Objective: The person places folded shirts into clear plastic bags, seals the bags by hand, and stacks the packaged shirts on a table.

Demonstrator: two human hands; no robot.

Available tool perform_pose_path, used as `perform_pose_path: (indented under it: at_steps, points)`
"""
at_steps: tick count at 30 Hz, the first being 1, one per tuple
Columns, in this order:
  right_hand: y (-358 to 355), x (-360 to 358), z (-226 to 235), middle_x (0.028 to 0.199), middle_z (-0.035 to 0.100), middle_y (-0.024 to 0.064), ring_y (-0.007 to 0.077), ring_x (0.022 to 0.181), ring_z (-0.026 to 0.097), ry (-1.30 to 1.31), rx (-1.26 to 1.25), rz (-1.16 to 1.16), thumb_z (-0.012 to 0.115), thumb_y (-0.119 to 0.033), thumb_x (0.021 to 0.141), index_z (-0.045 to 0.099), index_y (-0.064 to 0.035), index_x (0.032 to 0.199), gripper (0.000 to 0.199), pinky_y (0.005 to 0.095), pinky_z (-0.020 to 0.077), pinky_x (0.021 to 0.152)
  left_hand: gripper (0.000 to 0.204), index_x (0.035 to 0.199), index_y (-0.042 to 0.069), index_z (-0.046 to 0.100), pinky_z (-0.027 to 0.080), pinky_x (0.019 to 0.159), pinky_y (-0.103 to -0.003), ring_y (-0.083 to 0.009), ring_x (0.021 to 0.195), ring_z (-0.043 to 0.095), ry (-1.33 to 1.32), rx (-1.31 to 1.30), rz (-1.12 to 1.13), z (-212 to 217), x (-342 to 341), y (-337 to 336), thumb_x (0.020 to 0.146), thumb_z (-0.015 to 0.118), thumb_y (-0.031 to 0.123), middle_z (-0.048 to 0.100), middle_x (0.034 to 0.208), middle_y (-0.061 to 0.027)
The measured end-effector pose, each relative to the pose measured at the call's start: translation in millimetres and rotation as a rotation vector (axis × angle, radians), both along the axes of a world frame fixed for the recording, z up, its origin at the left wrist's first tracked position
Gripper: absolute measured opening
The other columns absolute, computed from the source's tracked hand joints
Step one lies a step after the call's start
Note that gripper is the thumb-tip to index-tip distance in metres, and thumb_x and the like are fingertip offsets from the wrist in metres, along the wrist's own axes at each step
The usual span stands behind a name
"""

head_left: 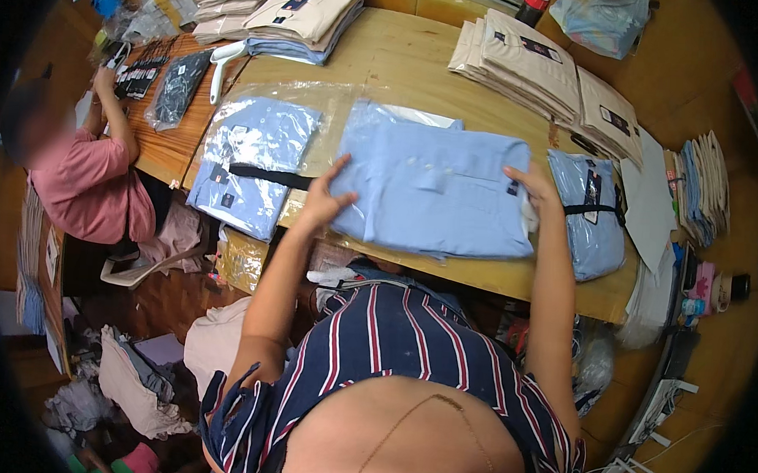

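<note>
A folded light blue shirt (432,192), with small buttons and a dark label, lies in front of me on the table. My left hand (326,199) closes on its left edge. The right edge is pinched by my right hand (530,186), thumb on top and fingers mostly hidden beneath. Close to the left hand, a black strap (267,176) lies across a blue shirt in clear plastic (252,151). Right of my right hand is another bagged blue shirt (589,237) with a dark strap across it. A white sheet (418,117) peeks out behind the folded shirt.
Piles of folded beige garments stand at the back left (309,5) and back right (530,61). A white-handled tool (222,71) lies by the left pile. At the left, a person in a pink shirt (85,177) works at the adjoining table. Cloth (136,386) lies on the floor.
</note>
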State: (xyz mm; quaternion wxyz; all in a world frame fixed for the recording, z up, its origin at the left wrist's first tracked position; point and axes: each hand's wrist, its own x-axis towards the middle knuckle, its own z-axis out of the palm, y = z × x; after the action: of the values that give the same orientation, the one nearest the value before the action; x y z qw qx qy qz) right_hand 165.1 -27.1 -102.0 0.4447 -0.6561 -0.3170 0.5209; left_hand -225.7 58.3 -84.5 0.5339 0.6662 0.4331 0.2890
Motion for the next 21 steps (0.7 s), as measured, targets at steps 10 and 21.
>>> perform_pose_path:
  at_steps: [10,21]
  points:
    - [-121,-79,1,0.109,0.047,0.0113,0.0222,0.089,0.052,0.144,0.106,-0.886,0.062,-0.009,0.074,0.034,0.0,0.116,0.052,0.0348,0.049,0.067,0.064,0.124,0.007,0.023,0.039,0.084,-0.032,-0.0254,0.103,0.044,-0.293,-0.098,0.431,-29,38,34,0.071,0.055,-0.005,0.039,0.117,-0.0179]
    - [-185,-163,-3,0.096,0.052,0.014,0.0233,0.088,0.054,0.675,0.147,-0.674,0.048,-0.014,0.085,0.043,0.0088,0.098,0.026,0.0363,0.0469,0.078,0.026,0.104,0.007,0.054,0.045,0.053,-0.034,-0.022,0.058,0.059,0.716,0.36,-0.065,92,20,69,0.079,0.048,0.007,0.06,0.068,-0.0162]
